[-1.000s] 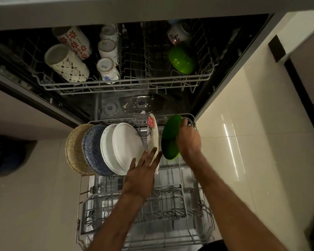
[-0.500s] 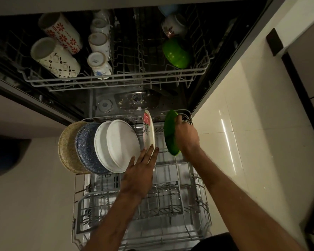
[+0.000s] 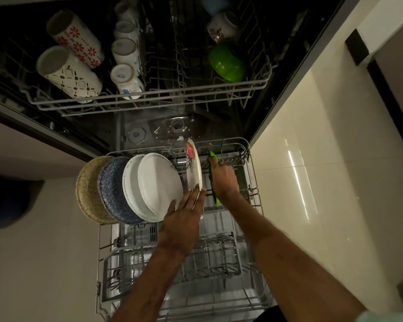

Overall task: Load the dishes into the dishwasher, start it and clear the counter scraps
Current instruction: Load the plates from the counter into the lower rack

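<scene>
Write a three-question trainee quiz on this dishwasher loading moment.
1. True or false: the right hand grips the green plate.
2. Where is the green bowl? A: the upper rack. B: the sink. C: the counter.
3. Which hand touches the flowered plate?

Key:
1. True.
2. A.
3. The left hand.

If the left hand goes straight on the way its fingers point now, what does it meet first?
The floral plate: straight fingers of the left hand aim at its near rim and seem to touch it, though depth is unclear.
</scene>
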`<state>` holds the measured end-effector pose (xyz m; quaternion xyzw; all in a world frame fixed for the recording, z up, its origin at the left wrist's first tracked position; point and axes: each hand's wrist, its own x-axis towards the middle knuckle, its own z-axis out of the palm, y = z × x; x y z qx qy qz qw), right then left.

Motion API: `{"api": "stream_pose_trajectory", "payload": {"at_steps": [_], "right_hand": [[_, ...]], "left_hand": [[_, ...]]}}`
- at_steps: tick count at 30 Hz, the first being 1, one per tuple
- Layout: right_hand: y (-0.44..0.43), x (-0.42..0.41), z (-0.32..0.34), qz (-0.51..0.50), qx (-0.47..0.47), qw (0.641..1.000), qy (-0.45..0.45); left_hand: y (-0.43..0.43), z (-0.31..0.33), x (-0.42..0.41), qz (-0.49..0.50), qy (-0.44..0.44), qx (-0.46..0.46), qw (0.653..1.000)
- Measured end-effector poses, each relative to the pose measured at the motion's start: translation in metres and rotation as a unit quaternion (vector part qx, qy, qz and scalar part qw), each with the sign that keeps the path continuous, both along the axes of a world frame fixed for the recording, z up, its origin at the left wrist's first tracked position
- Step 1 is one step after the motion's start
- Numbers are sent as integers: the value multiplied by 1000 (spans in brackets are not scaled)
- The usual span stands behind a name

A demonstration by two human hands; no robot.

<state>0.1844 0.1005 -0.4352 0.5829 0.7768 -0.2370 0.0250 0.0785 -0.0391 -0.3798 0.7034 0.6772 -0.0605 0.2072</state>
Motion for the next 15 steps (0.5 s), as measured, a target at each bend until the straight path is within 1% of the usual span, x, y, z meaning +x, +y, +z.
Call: {"api": "stream_pose_trajectory", "payload": {"at_steps": [4, 10, 13, 15], "right_hand": [[-1, 0, -7, -14, -8, 999, 34], [-8, 4, -6, 18, -62, 998, 20], [-19, 12, 0, 2, -82, 996, 37], [-26, 20, -1, -17, -78, 996, 49]], "left_hand": [[1, 3, -4, -11, 22, -1, 1000], [-7, 7, 1, -20, 19, -14, 1000], [-8, 12, 3, -14, 27, -26, 999], [-8, 16, 5, -6, 27, -36, 999]]}}
